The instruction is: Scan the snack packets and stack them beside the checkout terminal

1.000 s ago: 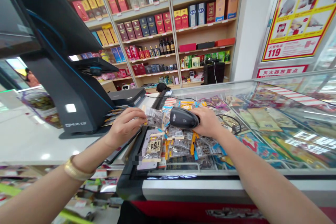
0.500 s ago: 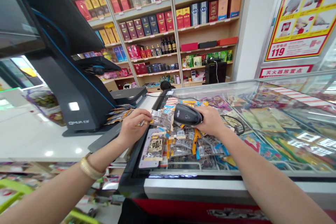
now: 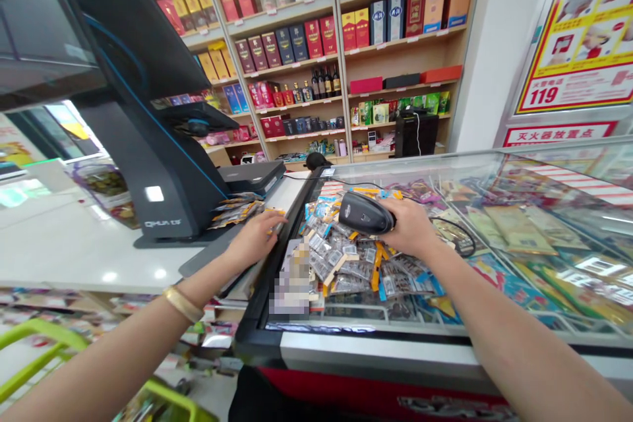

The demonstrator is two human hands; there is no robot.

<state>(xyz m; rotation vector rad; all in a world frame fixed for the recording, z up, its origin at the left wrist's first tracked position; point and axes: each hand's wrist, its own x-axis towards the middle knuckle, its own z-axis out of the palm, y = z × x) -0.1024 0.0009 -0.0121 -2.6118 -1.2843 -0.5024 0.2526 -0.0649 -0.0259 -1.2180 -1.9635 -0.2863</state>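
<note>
In my right hand (image 3: 414,227) is a black handheld barcode scanner (image 3: 364,213), its head pointing left over the freezer's glass top. Below and around it lies a heap of small clear snack packets (image 3: 352,268) with orange, blue and cream ends. My left hand (image 3: 256,237) is over the freezer's left edge, fingers loosely apart, and no packet shows in it. Just beyond that hand, a stack of similar packets (image 3: 236,210) rests beside the register stand. A flat, blurred-out object (image 3: 291,287) lies at the heap's near left corner.
A dark register stand (image 3: 168,165) with screens rises from the white counter (image 3: 99,270) at left. The glass-topped freezer (image 3: 499,264) holds packaged goods. Shelves of boxes and bottles (image 3: 297,66) stand behind. A green-yellow cart frame (image 3: 44,336) is at lower left.
My left hand has let go of the clear snack packet it held before the scanner and moved slightly away from the heap. The scanner stays in my right hand; the whole view has shifted slightly.
</note>
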